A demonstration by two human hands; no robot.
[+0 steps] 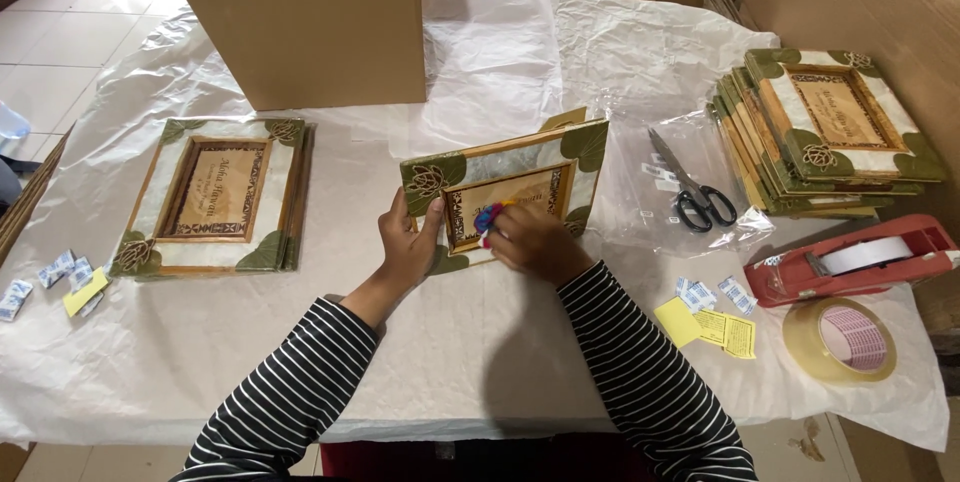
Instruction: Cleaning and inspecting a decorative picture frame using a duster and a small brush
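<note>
The fingers of the left hand [408,247] were curled around the lower left corner of a picture frame [505,187], thumb on its front, holding it tilted up from the bench [480,342]. The right hand [532,242] pressed a small bright cloth [488,217] of blue and pink against the frame's centre panel, fingers closed on it. The frame stood near the middle of the bench, on white paper. To the left lay a short pile of like frames [222,197]; to the right a taller stack [825,132], scissors [695,192], a red tape dispenser [855,259] and a roll of tape [840,340]. A cardboard box [300,17] stood behind.
</note>
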